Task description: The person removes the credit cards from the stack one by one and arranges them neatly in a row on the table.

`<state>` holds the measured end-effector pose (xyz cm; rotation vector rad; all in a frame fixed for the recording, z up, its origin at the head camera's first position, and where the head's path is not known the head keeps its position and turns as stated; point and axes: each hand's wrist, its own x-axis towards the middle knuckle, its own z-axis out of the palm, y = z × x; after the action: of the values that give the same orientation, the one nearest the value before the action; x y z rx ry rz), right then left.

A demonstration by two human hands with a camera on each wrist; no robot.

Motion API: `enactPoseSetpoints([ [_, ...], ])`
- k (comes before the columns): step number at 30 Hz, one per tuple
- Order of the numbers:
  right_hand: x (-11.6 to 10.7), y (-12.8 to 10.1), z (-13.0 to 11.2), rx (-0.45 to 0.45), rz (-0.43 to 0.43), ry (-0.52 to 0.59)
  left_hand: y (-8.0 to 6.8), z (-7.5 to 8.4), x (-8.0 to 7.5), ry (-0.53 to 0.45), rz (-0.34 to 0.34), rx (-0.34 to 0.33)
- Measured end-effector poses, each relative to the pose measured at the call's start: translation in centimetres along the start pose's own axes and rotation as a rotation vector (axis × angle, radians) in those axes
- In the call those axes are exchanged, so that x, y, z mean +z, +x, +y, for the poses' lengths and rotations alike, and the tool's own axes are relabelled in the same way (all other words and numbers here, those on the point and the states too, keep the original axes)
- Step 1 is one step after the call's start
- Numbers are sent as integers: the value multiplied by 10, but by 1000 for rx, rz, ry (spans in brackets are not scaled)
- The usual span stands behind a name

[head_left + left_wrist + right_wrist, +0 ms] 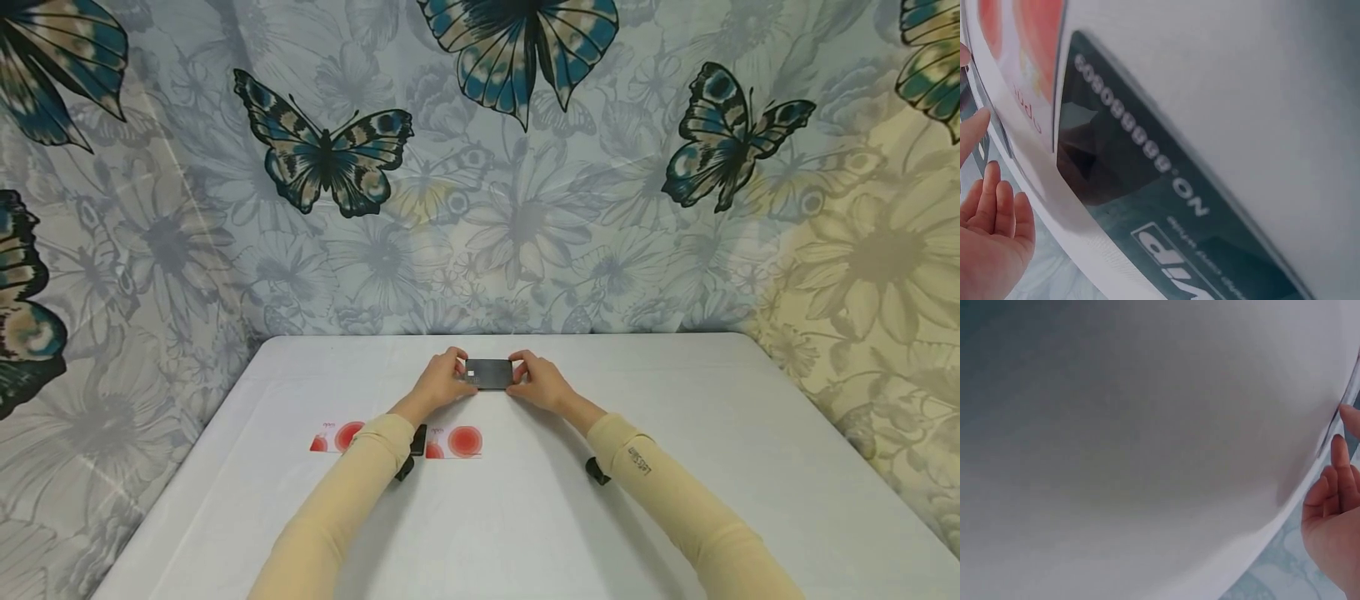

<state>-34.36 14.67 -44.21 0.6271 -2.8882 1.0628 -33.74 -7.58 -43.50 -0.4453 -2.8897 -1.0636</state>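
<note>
Near the far edge of the table, a dark grey card (490,374) with a small light square at its left lies between both hands. My left hand (438,382) pinches its left end with thumb and fingers, and my right hand (542,381) pinches its right end. In the left wrist view the left hand (997,231) is only partly seen, its lower fingers spread. The right hand (1335,519) appears at the right border of the right wrist view. A dark VIP card (1147,169) with a printed number lies below the left wrist, mostly hidden in the head view.
Two white cards with red circles lie on the white table (540,517): one card (453,442) right of the left forearm, another card (330,437) left of it, partly covered by the sleeve. A butterfly-patterned cloth (525,250) hangs behind the table.
</note>
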Motion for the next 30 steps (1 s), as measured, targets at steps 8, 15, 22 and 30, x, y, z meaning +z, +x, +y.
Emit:
enactPoseSetpoints([
  [8,-3,-6,2,-8,-2,3,-2,1,3,-2,-11,18],
  [15,-8,-13,2,-27,-2,11,-8,5,1,-6,-14,52],
  [22,-10,-25,3,-53,1,39,-14,9,4,-24,-28,59],
  [30,-12,-37,5,-83,4,47,-22,12,7,-20,-38,88],
])
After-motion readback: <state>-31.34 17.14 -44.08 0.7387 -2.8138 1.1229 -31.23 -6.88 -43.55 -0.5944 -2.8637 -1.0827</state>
